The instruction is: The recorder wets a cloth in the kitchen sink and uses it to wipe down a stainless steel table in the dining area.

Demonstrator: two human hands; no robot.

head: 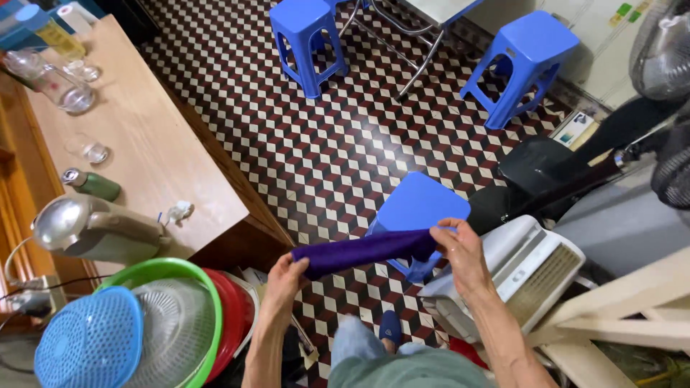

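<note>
Fingers of our left hand [284,276] and right hand [460,248] pinch opposite ends of the purple cloth [366,251], stretching it taut and level just in front of the nearest blue stool [424,205], probably to straighten it.

Wooden table [154,154] bears glasses [93,151], perhaps a can [91,184].

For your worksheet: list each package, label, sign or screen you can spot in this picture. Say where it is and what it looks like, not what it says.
Yellow bottle: far end of the wooden table, blue cap, pale label.
Green can: lying on the table near the kettle, silver top.
Flat printed card or box: on the floor by the right blue stool, white and teal.
Green and yellow stickers: top right, on a pale panel.
</note>
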